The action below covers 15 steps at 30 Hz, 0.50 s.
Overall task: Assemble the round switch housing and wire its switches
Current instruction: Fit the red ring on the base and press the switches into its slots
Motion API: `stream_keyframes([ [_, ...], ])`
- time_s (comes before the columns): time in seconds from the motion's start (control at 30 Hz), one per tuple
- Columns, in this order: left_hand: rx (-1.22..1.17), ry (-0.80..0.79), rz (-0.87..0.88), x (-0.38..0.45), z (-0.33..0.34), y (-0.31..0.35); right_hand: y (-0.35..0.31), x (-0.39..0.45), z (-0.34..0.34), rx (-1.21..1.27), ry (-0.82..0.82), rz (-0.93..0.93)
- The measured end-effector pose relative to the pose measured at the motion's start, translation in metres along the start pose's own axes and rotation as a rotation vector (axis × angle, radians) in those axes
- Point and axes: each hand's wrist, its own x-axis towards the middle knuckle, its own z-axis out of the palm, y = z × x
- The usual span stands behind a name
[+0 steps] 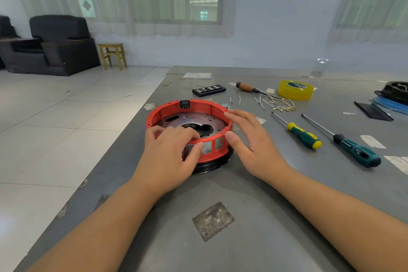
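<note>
A round red housing ring point(198, 105) sits on a black base point(212, 166) on the grey table, with a perforated metal plate point(176, 118) inside. One black switch point(184, 104) is set in the ring's far wall. My left hand point(170, 157) grips the ring's near wall, fingers curled inside and thumb pressing a switch at a rectangular opening outside. My right hand point(249, 141) rests on the ring's right side, fingers spread over the rim and thumb against the outer wall. Short white wires with terminals point(278, 105) lie behind the ring to the right.
Two green-handled screwdrivers point(303, 136) point(355, 150) lie right of the housing. Farther back are a wooden-handled screwdriver point(247, 88), a black bit case point(209, 90) and a yellow tape roll point(295, 90). Black and blue parts point(390, 97) sit at the far right. The table's left edge point(123, 139) runs diagonally.
</note>
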Motion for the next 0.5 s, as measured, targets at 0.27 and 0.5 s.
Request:
stream_keyframes([
  [0.27, 0.022, 0.066, -0.083, 0.007, 0.011, -0.008, 0.05, 0.035, 0.011, -0.181, -0.165, 0.437],
  [0.5, -0.001, 0.146, -0.091, 0.012, 0.024, -0.021, 0.084, 0.105, 0.042, -0.275, -0.202, 0.482],
])
